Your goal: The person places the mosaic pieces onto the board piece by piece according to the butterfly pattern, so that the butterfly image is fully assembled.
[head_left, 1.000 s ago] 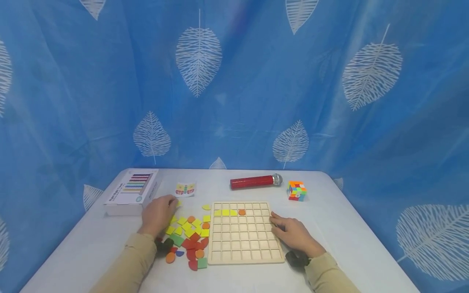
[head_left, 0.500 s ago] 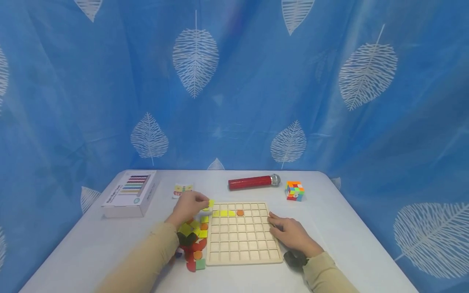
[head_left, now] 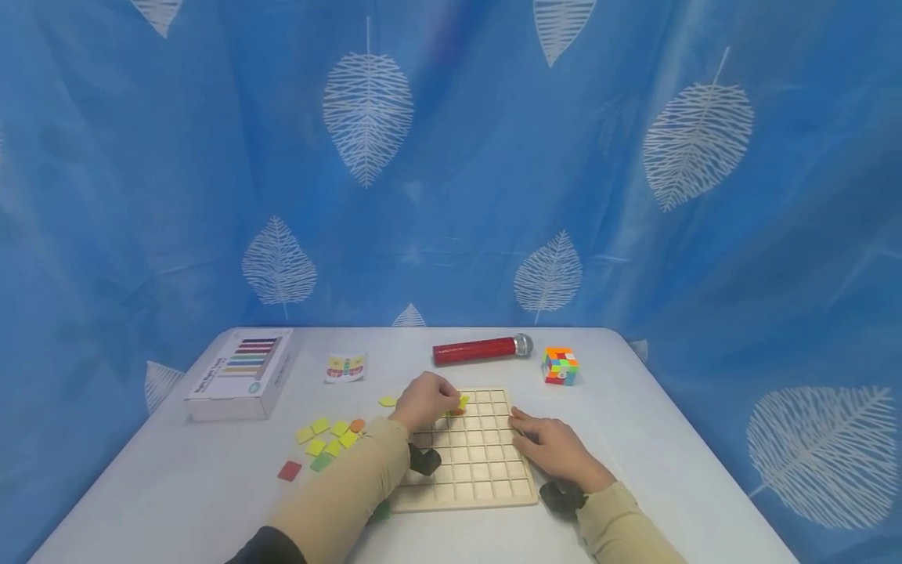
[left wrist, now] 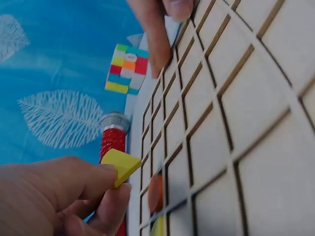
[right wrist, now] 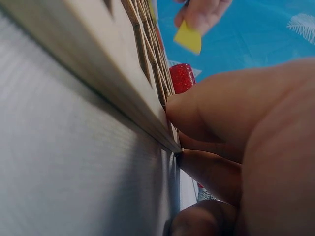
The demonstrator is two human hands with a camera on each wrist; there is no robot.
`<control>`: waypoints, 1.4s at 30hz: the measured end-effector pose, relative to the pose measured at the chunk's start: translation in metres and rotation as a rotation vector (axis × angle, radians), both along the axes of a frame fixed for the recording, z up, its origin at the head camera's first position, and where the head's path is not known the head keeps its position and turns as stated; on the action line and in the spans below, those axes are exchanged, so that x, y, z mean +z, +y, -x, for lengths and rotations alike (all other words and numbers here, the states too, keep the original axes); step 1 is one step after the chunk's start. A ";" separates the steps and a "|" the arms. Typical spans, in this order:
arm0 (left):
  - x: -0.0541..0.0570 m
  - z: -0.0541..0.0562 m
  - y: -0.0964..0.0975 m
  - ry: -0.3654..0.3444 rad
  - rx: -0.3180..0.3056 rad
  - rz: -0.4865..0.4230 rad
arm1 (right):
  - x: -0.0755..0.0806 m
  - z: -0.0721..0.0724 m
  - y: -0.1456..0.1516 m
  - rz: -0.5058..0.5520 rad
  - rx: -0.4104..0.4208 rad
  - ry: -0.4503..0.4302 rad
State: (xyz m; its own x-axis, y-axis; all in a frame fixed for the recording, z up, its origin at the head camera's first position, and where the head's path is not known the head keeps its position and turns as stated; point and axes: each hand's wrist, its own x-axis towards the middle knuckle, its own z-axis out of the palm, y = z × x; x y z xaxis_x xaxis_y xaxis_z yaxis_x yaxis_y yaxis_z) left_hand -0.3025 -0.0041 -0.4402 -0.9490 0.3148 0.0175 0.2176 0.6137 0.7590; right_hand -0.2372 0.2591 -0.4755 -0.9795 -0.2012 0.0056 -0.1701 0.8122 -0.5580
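My left hand (head_left: 424,401) pinches a yellow tile (left wrist: 122,166) with a curved edge between thumb and fingers, just above the back part of the wooden grid board (head_left: 482,471). Below the held tile, an orange round tile (left wrist: 155,192) sits in a cell, with part of a yellow tile (left wrist: 158,227) in the cell beside it. The left hand and sleeve cover the board's left side in the head view. At the board's right edge, my right hand (head_left: 557,450) grips the rim, its thumb (right wrist: 189,110) on top and its fingers against the outer side.
Loose yellow tiles (head_left: 315,447), a red tile (head_left: 290,471) and a green tile (head_left: 320,462) lie left of the board, partly behind my sleeve. Behind stand a white box (head_left: 236,376), a butterfly picture card (head_left: 345,368), a red microphone (head_left: 479,350) and a puzzle cube (head_left: 560,366).
My left hand has gone from the loose tiles rightward to over the board's back rows, carrying the yellow tile. The right hand stays at the board's right edge.
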 end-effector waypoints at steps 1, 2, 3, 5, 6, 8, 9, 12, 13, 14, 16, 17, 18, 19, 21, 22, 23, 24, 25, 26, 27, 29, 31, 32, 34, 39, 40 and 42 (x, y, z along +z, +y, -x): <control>-0.001 0.000 0.005 0.005 0.012 0.001 | 0.000 0.000 0.000 0.000 0.002 -0.004; -0.002 0.000 0.009 0.012 0.026 0.012 | 0.000 0.001 0.000 -0.002 0.003 -0.009; -0.003 0.001 0.013 0.021 0.040 0.024 | -0.001 0.001 0.000 -0.003 0.009 -0.007; -0.005 0.001 0.020 0.040 0.068 0.058 | -0.001 0.002 0.000 -0.008 0.015 -0.005; -0.006 0.001 0.022 0.051 0.079 0.077 | -0.001 0.002 0.000 -0.011 0.018 -0.005; -0.007 0.001 0.027 0.059 0.091 0.104 | -0.002 0.002 0.000 -0.009 0.017 -0.001; -0.007 0.001 0.029 0.064 0.090 0.115 | -0.002 0.002 0.000 -0.009 0.019 0.004; -0.008 0.001 0.034 0.078 0.087 0.137 | -0.002 0.002 0.002 -0.008 0.017 0.007; -0.008 0.000 0.035 0.083 0.089 0.144 | -0.002 0.002 0.002 -0.008 0.017 0.008; -0.008 0.001 0.036 0.088 0.093 0.152 | -0.002 0.002 0.002 -0.010 0.016 0.004; -0.007 0.001 0.038 0.095 0.104 0.168 | -0.002 0.002 0.002 -0.010 0.014 0.003; -0.007 0.001 0.039 0.096 0.109 0.176 | -0.002 0.002 0.002 -0.011 0.017 0.007; -0.006 0.000 0.039 0.098 0.114 0.182 | -0.002 0.002 0.002 -0.009 0.017 0.007; -0.006 0.000 0.040 0.097 0.120 0.190 | -0.002 0.002 0.002 -0.008 0.014 0.005; -0.005 0.000 0.041 0.086 0.130 0.205 | -0.002 0.002 0.002 -0.003 0.012 0.012; -0.004 0.000 0.041 0.082 0.136 0.212 | -0.003 0.002 0.002 -0.003 0.012 0.017; -0.004 0.000 0.042 0.078 0.141 0.218 | -0.003 0.001 0.002 -0.004 0.011 0.017; -0.004 0.001 0.042 0.072 0.145 0.224 | -0.003 0.001 0.001 -0.002 0.007 0.015; -0.004 0.001 0.042 0.067 0.147 0.231 | -0.003 0.001 0.001 -0.002 0.006 0.015; -0.004 0.001 0.042 0.065 0.146 0.233 | -0.003 0.001 0.001 -0.003 0.009 0.020; -0.004 0.001 0.042 0.064 0.146 0.234 | -0.003 0.001 0.001 -0.003 0.009 0.020; -0.004 0.001 0.042 0.065 0.143 0.237 | -0.002 0.000 0.000 -0.003 0.011 0.015; -0.005 0.001 0.041 0.075 0.135 0.246 | -0.002 0.000 -0.001 -0.004 0.012 0.016; -0.005 0.001 0.041 0.084 0.130 0.251 | -0.002 0.000 -0.001 -0.005 0.013 0.016; -0.006 0.002 0.041 0.101 0.120 0.261 | -0.001 0.000 -0.001 -0.009 0.012 0.016; -0.006 0.003 0.040 0.129 0.101 0.249 | 0.000 0.001 -0.001 -0.023 0.019 0.012; -0.007 0.003 0.039 0.128 0.094 0.243 | 0.000 0.001 0.000 -0.024 0.020 0.011; -0.008 0.002 0.037 0.141 0.069 0.229 | 0.000 0.001 0.000 -0.022 0.018 0.007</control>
